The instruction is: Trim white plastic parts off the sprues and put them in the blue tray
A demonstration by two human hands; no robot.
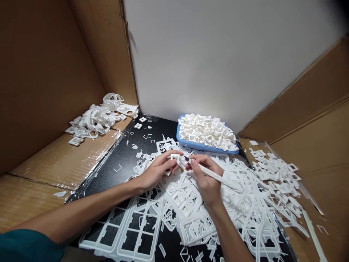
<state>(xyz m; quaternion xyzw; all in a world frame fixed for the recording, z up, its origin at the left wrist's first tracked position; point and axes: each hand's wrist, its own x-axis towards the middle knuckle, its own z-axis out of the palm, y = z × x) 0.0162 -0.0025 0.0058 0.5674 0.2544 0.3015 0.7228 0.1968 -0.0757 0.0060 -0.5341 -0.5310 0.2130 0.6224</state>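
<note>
My left hand [160, 167] is closed on a small white square plastic piece [175, 157] with an opening in its middle. In my right hand [205, 174] is a craft knife [211, 173], its long handle white and looking wrapped. The knife's dark tip points left at the piece; whether it touches cannot be made out. Under both hands spreads a heap of white plastic scraps [240, 203], with strips, thin outlines and grid frames mixed together. White grid frames [136, 229] lie at the front left of the heap.
Behind my hands stands a blue tray [201, 146] heaped with small white pieces. More white parts lie in piles on cardboard at the left [95, 118] and right [275, 174]. Cardboard walls [103, 43] and a pale wall [218, 54] enclose the black tabletop [117, 160].
</note>
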